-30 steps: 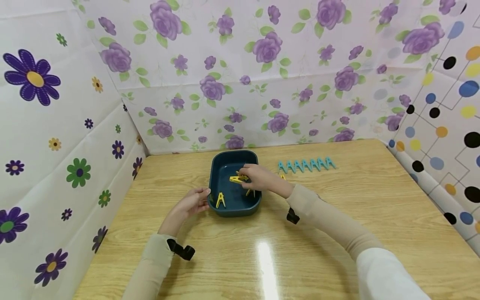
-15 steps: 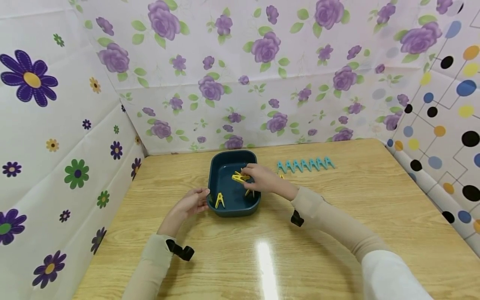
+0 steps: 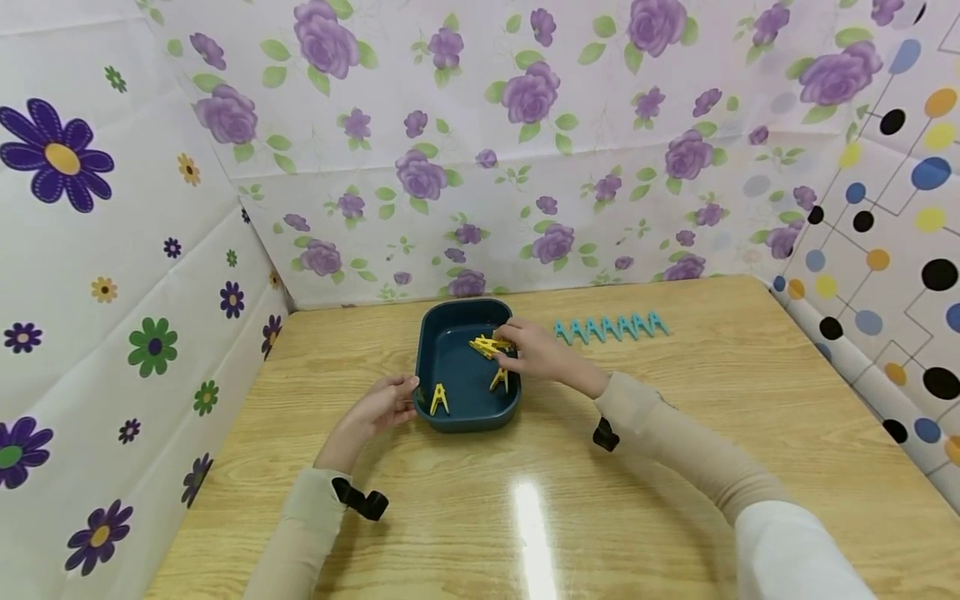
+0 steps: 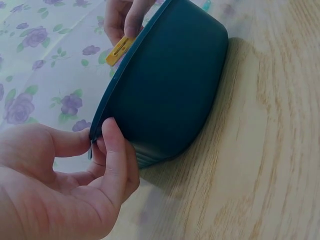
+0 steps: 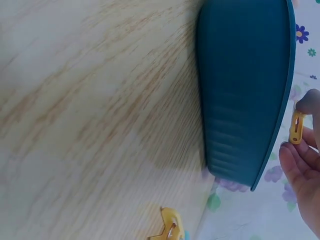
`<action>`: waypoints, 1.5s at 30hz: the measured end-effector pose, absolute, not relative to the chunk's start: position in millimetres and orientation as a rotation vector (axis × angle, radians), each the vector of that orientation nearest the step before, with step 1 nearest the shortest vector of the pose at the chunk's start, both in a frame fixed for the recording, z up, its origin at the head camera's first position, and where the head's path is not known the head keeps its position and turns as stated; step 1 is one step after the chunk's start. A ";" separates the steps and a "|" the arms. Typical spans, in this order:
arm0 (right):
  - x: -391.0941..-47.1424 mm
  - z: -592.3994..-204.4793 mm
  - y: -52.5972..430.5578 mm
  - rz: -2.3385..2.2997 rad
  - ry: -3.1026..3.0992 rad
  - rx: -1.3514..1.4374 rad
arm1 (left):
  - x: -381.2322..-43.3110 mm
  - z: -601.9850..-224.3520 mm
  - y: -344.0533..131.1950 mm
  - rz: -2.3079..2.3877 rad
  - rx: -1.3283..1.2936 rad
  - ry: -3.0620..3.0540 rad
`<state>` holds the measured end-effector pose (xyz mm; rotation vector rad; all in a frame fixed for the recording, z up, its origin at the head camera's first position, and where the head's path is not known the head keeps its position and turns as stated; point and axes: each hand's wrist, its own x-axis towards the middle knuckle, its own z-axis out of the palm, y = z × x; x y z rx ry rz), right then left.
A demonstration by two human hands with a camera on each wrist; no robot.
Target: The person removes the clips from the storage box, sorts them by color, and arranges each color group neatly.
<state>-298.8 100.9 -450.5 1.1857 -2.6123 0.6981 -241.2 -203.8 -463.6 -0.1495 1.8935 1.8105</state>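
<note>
Resting on woodgrain table (image 3: 637,500), tray (image 3: 456,354) before flowered, perhaps fabric, backdrop (image 3: 487,142).

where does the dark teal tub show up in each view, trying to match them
Head: dark teal tub just below the middle.
Left wrist: its outer wall, upper middle.
Right wrist: its outer wall, upper right.
Shared landmark: the right hand.
</note>
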 end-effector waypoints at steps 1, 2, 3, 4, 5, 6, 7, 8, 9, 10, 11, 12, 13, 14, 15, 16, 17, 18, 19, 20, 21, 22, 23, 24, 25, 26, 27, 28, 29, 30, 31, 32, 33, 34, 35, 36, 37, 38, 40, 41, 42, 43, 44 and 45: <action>-299.1 -451.2 102.0 0.705 -2.606 1.178 | -241.2 -463.4 -203.6 1.810 -0.147 1.895; -299.3 -451.9 103.0 0.714 -2.599 1.171 | -241.5 -463.4 -203.6 1.810 -0.147 1.893; -299.4 -452.5 104.1 0.721 -2.592 1.164 | -241.8 -463.3 -203.4 1.813 -0.154 1.890; -299.4 -453.0 105.2 0.726 -2.586 1.158 | -241.9 -463.1 -203.2 1.813 -0.155 1.888; -299.3 -453.6 106.3 0.735 -2.580 1.154 | -242.1 -463.1 -203.2 1.809 -0.153 1.888; -299.1 -454.0 107.5 0.745 -2.575 1.152 | -242.3 -463.0 -203.2 1.804 -0.150 1.889; -298.5 -454.0 108.7 0.757 -2.572 1.148 | -242.5 -463.1 -203.3 1.802 -0.153 1.888; -298.2 -454.5 110.0 0.765 -2.569 1.146 | -242.5 -462.9 -203.3 1.800 -0.156 1.887; -298.0 -454.9 111.3 0.775 -2.564 1.147 | -242.6 -462.8 -203.2 1.799 -0.157 1.886; -297.6 -455.4 112.7 0.784 -2.561 1.147 | -242.8 -462.9 -203.2 1.798 -0.156 1.885; -297.4 -456.1 114.1 0.788 -2.559 1.146 | -242.8 -462.8 -203.3 1.797 -0.149 1.885; -297.3 -456.7 115.4 0.789 -2.554 1.144 | -242.8 -462.9 -203.2 1.800 -0.151 1.883; -297.2 -457.3 116.7 0.795 -2.549 1.144 | -242.7 -463.0 -203.2 1.800 -0.149 1.883; -297.1 -457.8 117.9 0.797 -2.545 1.143 | -242.7 -463.1 -203.2 1.802 -0.154 1.882; -297.5 -458.6 119.2 0.789 -2.543 1.144 | -242.6 -463.4 -203.2 1.801 -0.154 1.884; -297.4 -458.9 120.2 0.782 -2.543 1.137 | -242.5 -463.7 -203.4 1.798 -0.152 1.887; -297.6 -459.3 121.3 0.780 -2.541 1.132 | -242.3 -463.7 -203.5 1.793 -0.149 1.891; -297.6 -459.6 122.3 0.783 -2.540 1.127 | -242.2 -463.8 -203.4 1.794 -0.157 1.890; -297.5 -459.8 123.2 0.782 -2.540 1.122 | -242.0 -463.8 -203.4 1.793 -0.158 1.892; -297.5 -460.1 124.2 0.773 -2.542 1.113 | -241.7 -463.7 -203.5 1.793 -0.158 1.892; -297.6 -460.5 125.2 0.768 -2.545 1.105 | -241.5 -463.7 -203.5 1.793 -0.156 1.893; -297.3 -460.7 126.1 0.764 -2.549 1.094 | -241.3 -463.6 -203.6 1.794 -0.152 1.892; -297.2 -461.2 127.3 0.763 -2.554 1.088 | -241.0 -463.3 -203.6 1.796 -0.148 1.892; -297.1 -461.7 128.5 0.761 -2.559 1.081 | -240.8 -463.3 -203.6 1.798 -0.144 1.890; -296.8 -462.1 129.6 0.758 -2.567 1.072 | -240.6 -463.2 -203.7 1.797 -0.137 1.891; -296.8 -462.6 130.7 0.759 -2.574 1.065 | -240.6 -463.3 -203.9 1.796 -0.131 1.892; -296.6 -463.0 131.7 0.765 -2.583 1.058 | -240.6 -463.4 -203.9 1.798 -0.132 1.891; -296.4 -463.3 132.6 0.774 -2.592 1.049 | -240.6 -463.5 -204.0 1.797 -0.128 1.891; -296.1 -463.4 133.5 0.790 -2.596 1.040 | -240.7 -463.6 -204.0 1.796 -0.130 1.891; -295.8 -463.5 134.4 0.802 -2.597 1.031 | -240.9 -463.9 -204.1 1.796 -0.130 1.889; -295.6 -463.8 135.1 0.811 -2.597 1.018 | -241.0 -464.0 -204.0 1.796 -0.136 1.888; -295.4 -464.0 135.8 0.819 -2.595 1.006 | -241.2 -464.0 -204.0 1.794 -0.139 1.887; -295.1 -464.1 136.6 0.824 -2.593 0.992 | -241.3 -464.1 -203.9 1.792 -0.139 1.887; -294.8 -464.2 137.6 0.825 -2.593 0.976 | -241.4 -464.1 -203.7 1.792 -0.145 1.887; -294.4 -464.3 138.6 0.827 -2.594 0.961 | -241.6 -464.2 -203.7 1.788 -0.146 1.889; -293.8 -464.3 139.8 0.828 -2.595 0.947 | -241.7 -464.1 -203.5 1.789 -0.152 1.888; -293.6 -464.6 140.9 0.829 -2.603 0.931 | -241.6 -463.9 -203.3 1.787 -0.153 1.890; -293.2 -464.7 142.2 0.832 -2.612 0.918 | -241.7 -464.0 -203.3 1.784 -0.151 1.892; -293.0 -465.5 145.1 0.842 -2.629 0.895 | -241.5 -463.8 -203.2 1.785 -0.152 1.893; -292.9 -465.9 146.6 0.856 -2.635 0.883 | -241.4 -463.7 -203.2 1.784 -0.149 1.893; -292.8 -466.2 148.1 0.866 -2.638 0.870 | -241.2 -463.5 -203.2 1.785 -0.148 1.891; -293.0 -466.7 149.6 0.876 -2.645 0.857 | -241.1 -463.4 -203.2 1.787 -0.147 1.890; -293.0 -467.2 151.2 0.885 -2.645 0.846 | -240.9 -463.3 -203.1 1.790 -0.150 1.888; -293.0 -467.8 152.9 0.893 -2.649 0.833 | -240.7 -463.0 -203.2 1.791 -0.148 1.888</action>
